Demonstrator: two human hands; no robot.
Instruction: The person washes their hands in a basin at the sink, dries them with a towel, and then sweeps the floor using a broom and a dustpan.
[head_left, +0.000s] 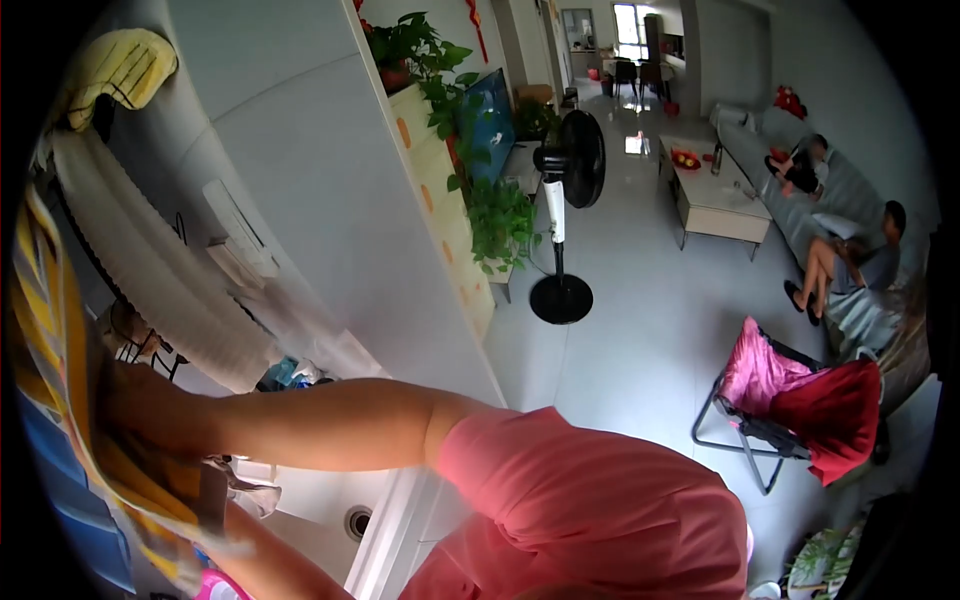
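Note:
A yellow, grey and blue striped cloth hangs along the left edge, blurred in its lower part. My right hand, at the end of the bare upper arm, is closed on this cloth in shadow, its fingers partly covered. Below it, my left forearm reaches up to the cloth's lower end, where the cloth hides my left hand. Just above my right forearm, a cream ribbed towel drapes over a dark rail. A yellow checked cloth hangs at the top left.
A white basin with a drain lies under my arms. Beyond the grey wall panel stand a fan, plants, a low table and a red folding chair. Two people sit on the sofa at right.

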